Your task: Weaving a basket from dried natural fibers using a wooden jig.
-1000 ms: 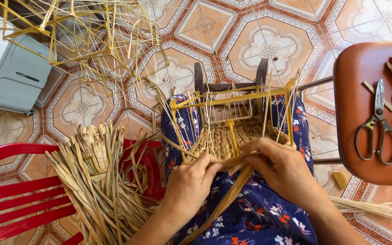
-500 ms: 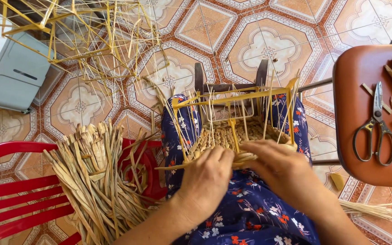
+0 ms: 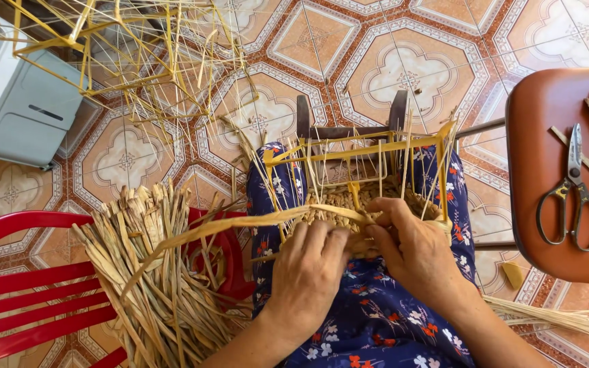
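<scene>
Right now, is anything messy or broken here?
Nothing looks broken. Loose straws lie scattered on the tiled floor by the person's knee. Both hands, left hand and right hand, press a long dried strip into the half-woven basket, whose uprights splay unevenly. The scissors lie flat on the brown stool.

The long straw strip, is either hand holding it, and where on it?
Both: left hand and right hand pinch the straw strip at its end by the woven basket.

The person is wearing a dark blue garment (image 3: pixel 383 334) printed with small red, white and pink flowers. Both forearms are showing bare, with no sleeves, rings or watch on either hand.
</scene>
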